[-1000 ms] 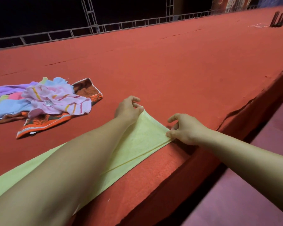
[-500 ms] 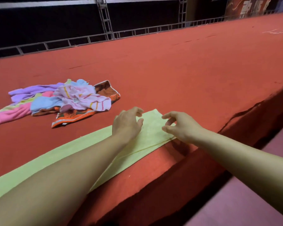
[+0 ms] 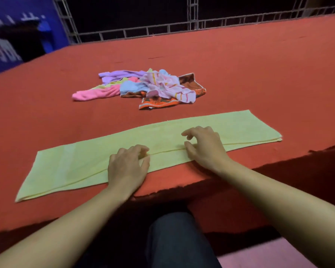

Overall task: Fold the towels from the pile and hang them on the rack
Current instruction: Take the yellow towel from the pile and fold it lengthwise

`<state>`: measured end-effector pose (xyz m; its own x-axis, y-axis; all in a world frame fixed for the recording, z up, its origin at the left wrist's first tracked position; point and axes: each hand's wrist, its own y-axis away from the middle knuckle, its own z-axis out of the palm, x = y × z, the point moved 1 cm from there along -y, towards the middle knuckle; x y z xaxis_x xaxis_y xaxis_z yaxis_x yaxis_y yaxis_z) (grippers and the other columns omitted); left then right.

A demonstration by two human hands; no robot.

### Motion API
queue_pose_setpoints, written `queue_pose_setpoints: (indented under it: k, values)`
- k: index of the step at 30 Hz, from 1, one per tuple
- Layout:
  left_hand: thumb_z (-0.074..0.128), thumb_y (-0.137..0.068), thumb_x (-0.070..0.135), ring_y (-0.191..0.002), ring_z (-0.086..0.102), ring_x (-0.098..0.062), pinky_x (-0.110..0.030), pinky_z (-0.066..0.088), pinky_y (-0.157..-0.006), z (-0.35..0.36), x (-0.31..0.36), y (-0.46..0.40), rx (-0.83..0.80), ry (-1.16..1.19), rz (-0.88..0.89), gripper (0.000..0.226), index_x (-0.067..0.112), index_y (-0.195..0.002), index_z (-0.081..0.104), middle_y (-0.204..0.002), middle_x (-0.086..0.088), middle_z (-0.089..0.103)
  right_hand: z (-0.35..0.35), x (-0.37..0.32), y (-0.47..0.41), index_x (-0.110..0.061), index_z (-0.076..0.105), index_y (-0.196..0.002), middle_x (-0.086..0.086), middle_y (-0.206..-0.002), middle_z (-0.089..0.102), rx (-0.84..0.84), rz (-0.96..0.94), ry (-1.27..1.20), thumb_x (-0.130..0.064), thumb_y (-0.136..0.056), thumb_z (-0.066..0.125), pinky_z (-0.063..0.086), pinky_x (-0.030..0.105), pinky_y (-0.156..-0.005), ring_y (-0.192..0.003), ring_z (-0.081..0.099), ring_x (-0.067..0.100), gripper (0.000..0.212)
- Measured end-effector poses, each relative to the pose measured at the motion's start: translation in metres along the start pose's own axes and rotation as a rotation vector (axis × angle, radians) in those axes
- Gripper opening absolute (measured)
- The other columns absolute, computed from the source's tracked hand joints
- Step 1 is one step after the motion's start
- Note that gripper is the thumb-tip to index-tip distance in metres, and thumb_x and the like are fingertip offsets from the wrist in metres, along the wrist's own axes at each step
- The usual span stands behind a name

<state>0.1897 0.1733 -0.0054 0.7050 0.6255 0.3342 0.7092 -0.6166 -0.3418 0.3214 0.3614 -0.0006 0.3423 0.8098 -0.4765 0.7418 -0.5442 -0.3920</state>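
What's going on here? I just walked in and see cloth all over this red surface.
A person is folding towels. A yellow towel, already folded lengthwise into a long strip, lies flat near the edge of the red carpeted platform. The left hand and right hand rest on its middle with fingers loosely curled. Behind it sits a pile of colourful towels, not yet folded. No rack is in view.

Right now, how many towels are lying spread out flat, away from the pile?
1: the yellow towel lies along the near edge of the red surface, under both hands. The pile behind may hide others.
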Motion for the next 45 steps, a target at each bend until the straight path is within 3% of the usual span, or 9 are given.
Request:
queue_pose_setpoints:
  k: [6, 16, 25, 29, 32, 39, 45]
  values:
    - [0.051, -0.096, 0.042, -0.110, 0.050, -0.015, -0.035, 0.033, -0.093, 0.007, -0.002, -0.002, -0.012, -0.019, -0.033, 0.024, 0.038, -0.119, 0.058, -0.117, 0.018, 0.064, 0.018, 0.005, 0.000, -0.033, 0.062, -0.120, -0.013, -0.103, 0.064, -0.069, -0.002, 0.071, -0.029, -0.091, 0.058, 0.029, 0.034, -0.084, -0.103, 0.050, 0.020, 0.030]
    - [0.057, -0.093, 0.040, -0.104, 0.051, -0.012, -0.031, 0.032, -0.090, 0.008, -0.008, -0.014, -0.034, 0.086, -0.094, 0.021, 0.040, -0.114, 0.058, -0.102, 0.022, 0.065, 0.018, 0.009, -0.001, -0.032, 0.063, -0.117, -0.017, -0.096, 0.062, -0.007, -0.022, 0.006, -0.021, -0.094, 0.058, 0.033, 0.035, -0.083, -0.095, 0.051, 0.016, 0.026]
    - [0.061, -0.090, 0.028, -0.081, 0.056, -0.011, -0.031, 0.034, -0.085, 0.002, -0.005, 0.004, 0.214, 0.218, 0.039, 0.018, 0.034, -0.107, 0.062, -0.086, 0.020, 0.064, 0.013, 0.005, 0.007, -0.028, 0.063, -0.115, -0.021, -0.083, 0.055, 0.110, -0.119, -0.119, -0.013, -0.086, 0.055, 0.038, 0.037, -0.083, -0.084, 0.050, 0.013, 0.033]
    - [0.061, -0.086, 0.024, -0.079, 0.058, -0.013, -0.034, 0.042, -0.083, 0.002, -0.003, 0.020, 0.105, 0.102, 0.207, 0.022, 0.032, -0.107, 0.063, -0.084, 0.018, 0.064, 0.009, -0.002, 0.013, -0.026, 0.065, -0.108, -0.017, -0.071, 0.053, 0.022, -0.163, -0.124, -0.021, -0.076, 0.048, 0.032, 0.031, -0.077, -0.072, 0.047, 0.006, 0.036]
    - [0.055, -0.090, 0.028, -0.088, 0.055, -0.010, -0.033, 0.043, -0.087, 0.003, -0.002, 0.021, 0.008, 0.086, 0.205, 0.022, 0.035, -0.110, 0.061, -0.092, 0.020, 0.063, 0.009, -0.005, 0.014, -0.028, 0.068, -0.098, -0.014, -0.062, 0.058, -0.078, -0.133, -0.061, -0.027, -0.071, 0.046, 0.035, 0.030, -0.075, -0.068, 0.051, 0.009, 0.034]
    - [0.064, -0.082, 0.022, -0.087, 0.045, -0.004, -0.029, 0.039, -0.082, -0.014, -0.033, 0.026, 0.092, 0.130, 0.198, 0.026, 0.034, -0.105, 0.063, -0.094, 0.023, 0.059, 0.009, -0.009, 0.014, -0.030, 0.066, -0.105, -0.016, -0.080, 0.057, -0.007, -0.213, -0.033, -0.034, -0.076, 0.046, 0.040, 0.037, -0.079, -0.079, 0.048, 0.011, 0.035]
    - [0.062, -0.084, 0.028, -0.091, 0.050, -0.007, -0.034, 0.042, -0.087, -0.036, -0.087, 0.033, 0.019, 0.070, 0.095, 0.019, 0.035, -0.102, 0.063, -0.096, 0.023, 0.060, 0.039, -0.053, 0.014, -0.034, 0.061, -0.114, -0.020, -0.093, 0.057, -0.156, -0.336, -0.106, -0.033, -0.086, 0.057, 0.039, 0.036, -0.086, -0.092, 0.047, 0.008, 0.028]
